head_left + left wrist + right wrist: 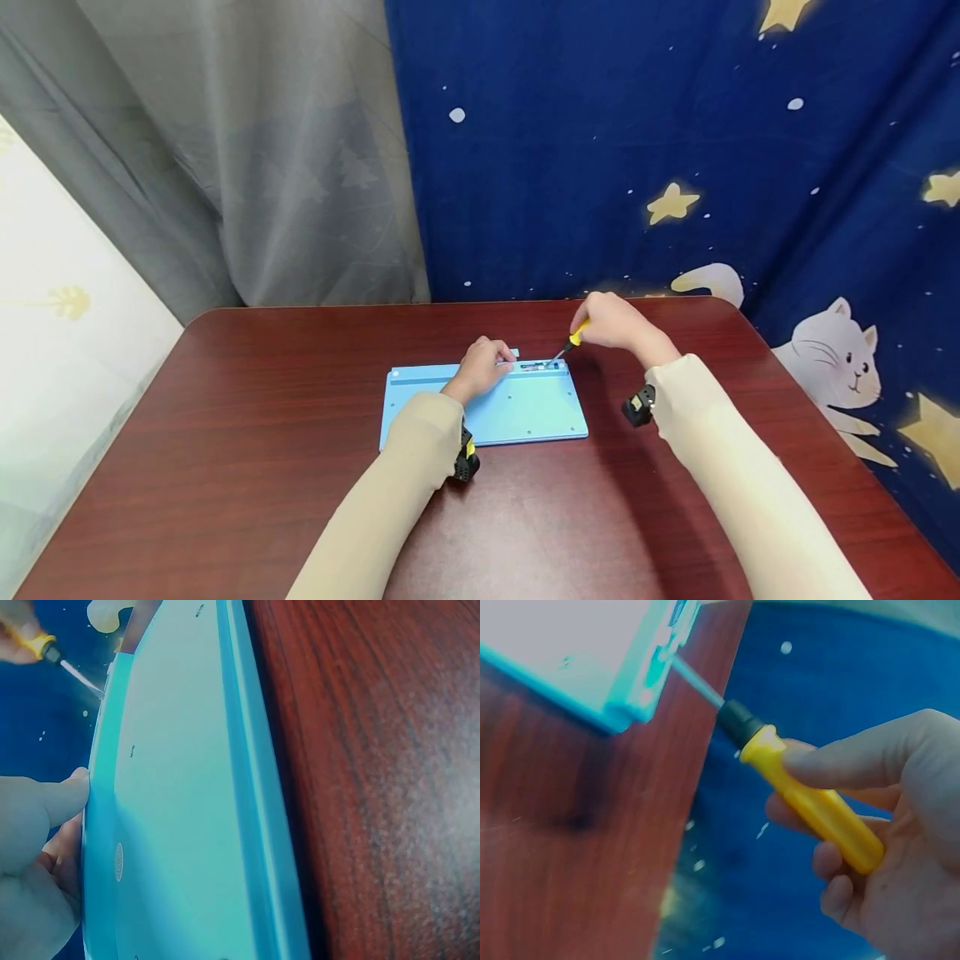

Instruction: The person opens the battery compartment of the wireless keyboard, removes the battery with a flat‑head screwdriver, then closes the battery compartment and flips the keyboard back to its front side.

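Note:
A light blue keyboard (480,412) lies underside up on the table, with small screws or screw holes across its back. Near its far right corner is an opened slot (534,367) with small parts inside, too small to make out. My left hand (482,367) grips the far edge, its thumb (69,796) on the rim and its other fingers behind. Next to it, a small light blue piece (514,352) sticks out past the edge. My right hand (611,320) holds a screwdriver (810,802) with a yellow handle and black collar, its tip at the slot.
The dark red wooden table (262,467) extends around the keyboard. Behind stand a grey curtain (300,167) and a dark blue curtain (540,167) with stars and a cat. Each wrist wears a small black camera (639,406).

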Demonstrator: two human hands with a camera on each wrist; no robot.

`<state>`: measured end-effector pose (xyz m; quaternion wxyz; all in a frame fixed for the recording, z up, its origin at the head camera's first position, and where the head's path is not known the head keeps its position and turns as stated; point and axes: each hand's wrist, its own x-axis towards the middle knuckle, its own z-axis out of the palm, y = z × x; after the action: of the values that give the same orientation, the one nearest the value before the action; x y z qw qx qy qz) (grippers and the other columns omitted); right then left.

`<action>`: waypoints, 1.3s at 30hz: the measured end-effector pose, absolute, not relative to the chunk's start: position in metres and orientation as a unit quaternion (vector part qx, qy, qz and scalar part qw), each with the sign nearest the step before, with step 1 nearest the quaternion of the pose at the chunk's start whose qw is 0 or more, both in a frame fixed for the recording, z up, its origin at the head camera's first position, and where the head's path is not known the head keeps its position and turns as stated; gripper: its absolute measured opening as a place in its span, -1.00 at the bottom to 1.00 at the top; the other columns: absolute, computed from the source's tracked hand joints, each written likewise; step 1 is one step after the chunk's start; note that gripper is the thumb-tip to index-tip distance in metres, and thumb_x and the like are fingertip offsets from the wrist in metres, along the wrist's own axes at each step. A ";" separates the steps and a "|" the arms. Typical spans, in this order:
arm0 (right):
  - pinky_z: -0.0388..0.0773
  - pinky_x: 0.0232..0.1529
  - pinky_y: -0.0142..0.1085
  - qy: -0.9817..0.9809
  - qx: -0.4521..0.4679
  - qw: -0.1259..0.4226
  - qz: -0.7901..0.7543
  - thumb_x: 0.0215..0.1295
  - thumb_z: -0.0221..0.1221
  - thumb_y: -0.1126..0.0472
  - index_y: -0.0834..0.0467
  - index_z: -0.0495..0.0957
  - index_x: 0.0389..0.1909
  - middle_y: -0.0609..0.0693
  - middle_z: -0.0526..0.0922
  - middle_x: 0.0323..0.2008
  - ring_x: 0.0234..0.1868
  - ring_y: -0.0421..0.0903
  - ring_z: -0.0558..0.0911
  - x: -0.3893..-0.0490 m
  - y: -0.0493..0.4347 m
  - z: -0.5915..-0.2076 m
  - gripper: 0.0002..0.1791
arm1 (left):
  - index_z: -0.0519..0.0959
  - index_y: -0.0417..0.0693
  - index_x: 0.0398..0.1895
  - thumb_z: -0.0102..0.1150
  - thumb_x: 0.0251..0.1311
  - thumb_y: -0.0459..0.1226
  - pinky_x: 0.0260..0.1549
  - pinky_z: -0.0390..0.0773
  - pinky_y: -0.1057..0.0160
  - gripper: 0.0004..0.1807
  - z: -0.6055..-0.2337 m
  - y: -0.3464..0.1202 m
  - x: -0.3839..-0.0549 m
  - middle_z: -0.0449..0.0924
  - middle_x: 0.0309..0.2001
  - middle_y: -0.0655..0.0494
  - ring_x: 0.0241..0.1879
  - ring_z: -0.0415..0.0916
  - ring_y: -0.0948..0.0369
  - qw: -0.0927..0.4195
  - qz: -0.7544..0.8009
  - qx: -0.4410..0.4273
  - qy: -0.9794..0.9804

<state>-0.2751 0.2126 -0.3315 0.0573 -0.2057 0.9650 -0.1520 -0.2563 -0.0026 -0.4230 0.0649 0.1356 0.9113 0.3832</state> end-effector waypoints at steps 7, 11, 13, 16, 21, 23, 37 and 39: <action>0.49 -0.28 -0.14 0.973 -0.190 0.075 -0.107 -0.09 0.15 0.37 0.19 0.69 -0.45 0.03 0.66 -0.41 -0.38 -0.03 0.55 -0.283 0.197 -0.328 -0.83 | 0.58 -0.12 -0.28 0.13 0.20 -0.35 -0.19 0.38 0.22 -0.92 -0.425 -0.003 -0.256 0.39 -0.28 0.04 -0.19 0.32 0.15 0.066 0.378 0.134 0.914; 0.47 -0.24 -0.15 0.968 -0.183 0.084 -0.152 -0.07 0.16 0.37 0.23 0.68 -0.42 0.05 0.66 -0.40 -0.33 -0.01 0.53 -0.283 0.211 -0.336 -0.82 | 0.58 -0.12 -0.27 0.13 0.19 -0.35 -0.19 0.38 0.23 -0.92 -0.426 -0.003 -0.256 0.40 -0.27 0.03 -0.19 0.32 0.14 0.065 0.375 0.135 0.915; 0.46 -0.24 -0.16 0.963 -0.180 0.083 -0.185 -0.04 0.16 0.38 0.25 0.67 -0.40 0.07 0.65 -0.40 -0.34 0.00 0.51 -0.280 0.221 -0.342 -0.83 | 0.59 -0.12 -0.27 0.14 0.19 -0.35 -0.19 0.38 0.24 -0.91 -0.426 -0.003 -0.256 0.40 -0.27 0.04 -0.19 0.32 0.15 0.065 0.374 0.135 0.915; 0.43 -0.28 -0.19 0.955 -0.170 0.078 -0.231 0.01 0.18 0.38 0.25 0.66 -0.38 0.07 0.65 -0.40 -0.36 -0.02 0.49 -0.273 0.234 -0.351 -0.86 | 0.59 -0.12 -0.26 0.14 0.19 -0.35 -0.19 0.39 0.24 -0.91 -0.426 -0.003 -0.256 0.40 -0.27 0.04 -0.18 0.32 0.15 0.064 0.374 0.136 0.915; 0.42 -0.28 -0.21 0.946 -0.157 0.076 -0.272 0.07 0.20 0.35 0.23 0.65 -0.35 0.03 0.65 -0.38 -0.35 -0.02 0.50 -0.263 0.250 -0.362 -0.88 | 0.58 -0.12 -0.25 0.12 0.20 -0.35 -0.17 0.39 0.23 -0.91 -0.426 -0.001 -0.255 0.40 -0.26 0.03 -0.18 0.33 0.14 0.066 0.380 0.136 0.913; 0.43 -0.29 -0.22 0.944 -0.154 0.079 -0.279 0.09 0.20 0.34 0.22 0.65 -0.34 0.02 0.65 -0.38 -0.35 -0.02 0.51 -0.260 0.254 -0.364 -0.88 | 0.58 -0.12 -0.26 0.12 0.20 -0.34 -0.17 0.39 0.23 -0.91 -0.426 -0.001 -0.255 0.40 -0.26 0.03 -0.19 0.33 0.14 0.067 0.381 0.135 0.912; 0.41 -0.47 -0.26 0.963 -0.168 0.108 -0.179 0.04 0.27 0.22 0.10 0.67 -0.30 -0.14 0.62 -0.50 -0.53 -0.19 0.50 -0.236 0.254 -0.369 -0.83 | 0.58 -0.08 -0.25 0.15 0.19 -0.32 -0.19 0.40 0.27 -0.91 -0.426 -0.002 -0.258 0.38 -0.26 0.05 -0.20 0.33 0.16 0.062 0.359 0.140 0.921; 0.40 -0.49 -0.26 0.965 -0.164 0.108 -0.173 0.03 0.27 0.23 0.11 0.66 -0.30 -0.14 0.60 -0.52 -0.55 -0.20 0.50 -0.232 0.252 -0.370 -0.83 | 0.58 -0.08 -0.23 0.14 0.19 -0.31 -0.18 0.41 0.28 -0.90 -0.424 -0.002 -0.259 0.39 -0.25 0.05 -0.20 0.34 0.17 0.064 0.346 0.150 0.924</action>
<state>-0.2322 0.2522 -0.3702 0.1084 -0.1635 0.9651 -0.1733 -0.2593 -0.0020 -0.4238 0.0644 0.1504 0.9240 0.3456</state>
